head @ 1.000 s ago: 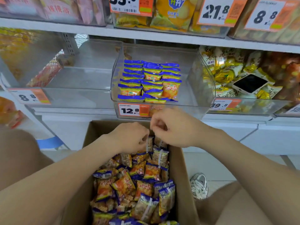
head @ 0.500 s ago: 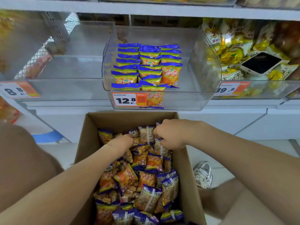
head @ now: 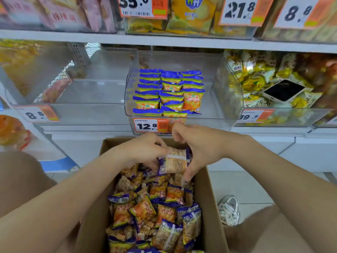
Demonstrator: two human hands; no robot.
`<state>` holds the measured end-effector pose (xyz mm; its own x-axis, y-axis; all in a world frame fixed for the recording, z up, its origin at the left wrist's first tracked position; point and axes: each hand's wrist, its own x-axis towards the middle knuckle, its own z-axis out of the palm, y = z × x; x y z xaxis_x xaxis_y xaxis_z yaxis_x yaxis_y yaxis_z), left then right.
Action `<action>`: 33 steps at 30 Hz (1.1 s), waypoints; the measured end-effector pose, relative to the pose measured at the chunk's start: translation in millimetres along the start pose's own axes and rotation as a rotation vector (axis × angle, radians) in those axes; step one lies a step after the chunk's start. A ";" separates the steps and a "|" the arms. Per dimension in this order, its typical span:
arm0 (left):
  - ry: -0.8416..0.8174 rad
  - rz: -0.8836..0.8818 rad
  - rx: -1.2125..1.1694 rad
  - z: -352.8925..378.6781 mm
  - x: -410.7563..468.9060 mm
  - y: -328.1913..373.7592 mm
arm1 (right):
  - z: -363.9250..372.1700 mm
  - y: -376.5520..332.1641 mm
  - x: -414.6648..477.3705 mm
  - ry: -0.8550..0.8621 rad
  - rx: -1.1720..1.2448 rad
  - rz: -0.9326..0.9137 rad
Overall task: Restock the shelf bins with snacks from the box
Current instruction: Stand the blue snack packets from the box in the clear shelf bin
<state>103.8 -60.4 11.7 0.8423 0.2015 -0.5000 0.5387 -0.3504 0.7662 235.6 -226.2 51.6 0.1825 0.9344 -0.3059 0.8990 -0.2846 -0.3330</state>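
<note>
A brown cardboard box (head: pixel 209 207) on the floor is full of small orange-and-blue snack packets (head: pixel 145 210). Above its far end, my left hand (head: pixel 144 150) and my right hand (head: pixel 202 148) hold a small stack of snack packets (head: pixel 175 162) between them, backs facing me. The left fingers curl round its left side, the right thumb and fingers clamp its right side. Straight ahead, a clear shelf bin (head: pixel 224 99) tagged 12.8 holds neat rows of the same packets (head: pixel 169 92) on its left half.
A clear bin (head: pixel 82 99) tagged 8.8 sits left of the target bin. To the right, a bin of yellow snacks (head: pixel 255 81) has a phone (head: pixel 283 91) lying on top. Upper shelf bins (head: pixel 182 19) overhang. My knees flank the box; a white shoe (head: pixel 228 209) is at right.
Both hands dipped into the box's far end, gathered packets, and have risen again holding a stack between them. The camera tilted down, then back up.
</note>
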 end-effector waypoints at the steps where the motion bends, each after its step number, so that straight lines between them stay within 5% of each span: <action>1: 0.032 0.016 -0.087 -4.5 -10.1 11.4 | -2.8 -2.4 -3.1 0.038 0.052 -0.027; 6: 0.152 0.089 -0.526 -25.2 -42.6 50.7 | -17.2 -5.7 -10.8 0.395 0.368 -0.095; 10: 0.503 0.372 -0.229 -33.4 -39.3 51.9 | -40.7 -6.8 -16.8 0.462 0.732 -0.001; 14: 0.328 0.554 -0.177 -30.5 -39.8 54.2 | -44.3 -10.3 -20.7 0.473 0.829 0.047; 22: 0.500 0.463 -0.346 -29.3 -20.9 50.7 | -45.8 -7.8 -14.2 0.676 1.118 0.109; 27: 0.708 0.565 0.472 -27.3 -5.0 35.4 | -52.2 33.4 -0.8 1.044 0.533 0.213; 30: 0.625 0.606 0.636 -24.9 0.9 29.3 | -50.2 57.3 5.8 0.888 0.119 0.418; 33: 0.577 0.579 0.725 -21.1 5.6 24.7 | -42.0 67.8 20.2 0.637 0.053 0.498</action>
<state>122.3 -48.7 36.3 0.9489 0.1643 0.2694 0.0762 -0.9478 0.3097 317.0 -217.6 60.4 0.7628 0.6330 0.1322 0.6350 -0.6944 -0.3386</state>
